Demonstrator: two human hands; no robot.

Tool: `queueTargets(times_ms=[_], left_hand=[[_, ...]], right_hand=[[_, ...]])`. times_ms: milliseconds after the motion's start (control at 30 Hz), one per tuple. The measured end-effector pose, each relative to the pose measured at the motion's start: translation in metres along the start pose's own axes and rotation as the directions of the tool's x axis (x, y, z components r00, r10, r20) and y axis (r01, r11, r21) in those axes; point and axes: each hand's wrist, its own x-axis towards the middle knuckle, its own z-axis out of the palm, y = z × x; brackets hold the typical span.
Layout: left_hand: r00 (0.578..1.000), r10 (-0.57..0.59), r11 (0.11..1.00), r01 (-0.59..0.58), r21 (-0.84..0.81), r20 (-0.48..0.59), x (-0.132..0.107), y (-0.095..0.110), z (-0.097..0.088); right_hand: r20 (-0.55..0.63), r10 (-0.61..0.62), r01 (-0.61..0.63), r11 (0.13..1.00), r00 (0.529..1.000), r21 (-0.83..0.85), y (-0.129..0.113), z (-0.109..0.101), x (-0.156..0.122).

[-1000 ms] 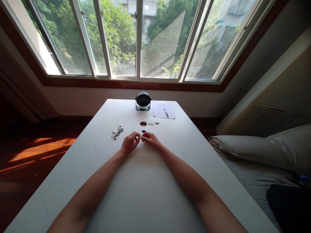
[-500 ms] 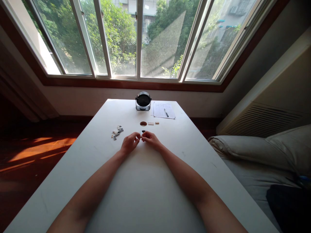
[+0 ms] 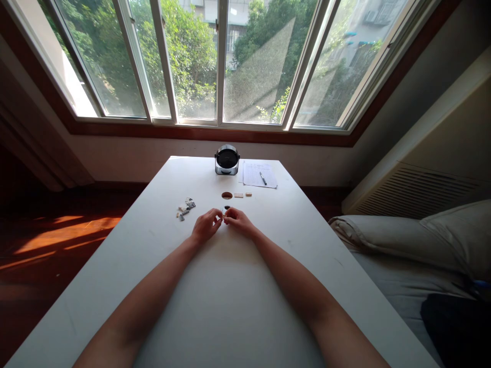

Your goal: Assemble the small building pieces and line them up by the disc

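Note:
My left hand and my right hand meet above the middle of the white table, fingertips pinched close together. A small tan piece shows between them, too small to make out fully; both hands seem to grip it. Just behind the fingers is a small round thing with a dark centre and pale rim, partly hidden. Left of my left hand lies a loose pile of small grey and white pieces, like toy building bricks.
Beyond my hands are a brown round spot, a tan studded plate and a smaller tan piece. Farther back stand a round black device and papers with a pen. A cushion lies right of the table.
The fingertips have shifted very slightly around the small tan piece. The whole view has moved a little; the other things on the table lie as before.

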Motion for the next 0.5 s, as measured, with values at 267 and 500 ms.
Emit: queueTargets(times_ms=[267,500], left_hand=[[1.0,-0.016,0.999,0.015,-0.029,-0.002,0.0003,-0.0018,0.0012],[1.0,-0.015,0.999,0.014,-0.036,-0.015,0.0006,-0.0011,0.0009]], right_hand=[[-0.015,-0.022,0.022,1.0,1.0,-0.002,0.005,0.002,0.0001],[-0.015,-0.032,0.032,0.999,0.999,0.01,0.0038,0.0021,-0.0007]])
